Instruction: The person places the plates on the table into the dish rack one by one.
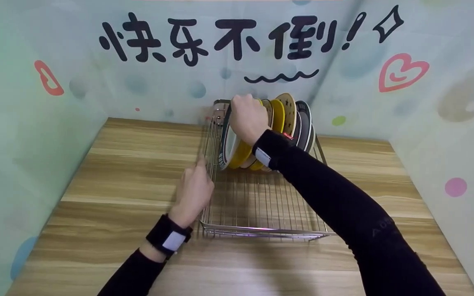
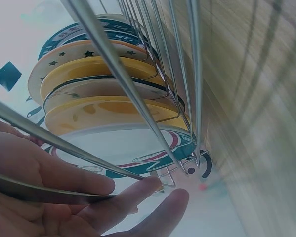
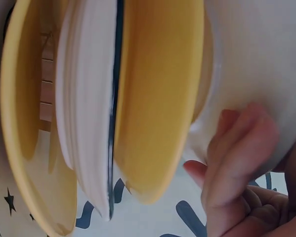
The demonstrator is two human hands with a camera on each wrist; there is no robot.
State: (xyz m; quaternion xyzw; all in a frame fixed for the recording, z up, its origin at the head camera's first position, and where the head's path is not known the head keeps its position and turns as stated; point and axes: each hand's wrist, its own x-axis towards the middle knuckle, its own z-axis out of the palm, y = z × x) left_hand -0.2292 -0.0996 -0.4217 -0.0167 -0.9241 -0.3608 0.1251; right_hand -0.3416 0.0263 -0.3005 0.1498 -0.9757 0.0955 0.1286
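My right hand [image 1: 248, 117] pinches the upper edge of the leftmost plate [image 1: 224, 150], a white one with a dark patterned rim. The plate stands upright at the left end of a row in a metal wire dish rack [image 1: 261, 229]. In the right wrist view, fingers [image 3: 244, 143] lie on the plate's pale underside, with the thumb on its other side. My left hand [image 1: 194, 191] holds the rack's left side rail, and in the left wrist view its fingers [image 2: 128, 197] bend about the wires. Beside the held plate stands a yellow plate [image 3: 160, 98].
Farther right in the row are another yellow plate [image 1: 278, 115], a star-patterned plate [image 1: 288, 107] and dark-rimmed plates [image 1: 305, 111]. The rack stands on a wood-grain table [image 1: 130, 172]. A printed backdrop [image 1: 196, 78] rises close behind the rack.
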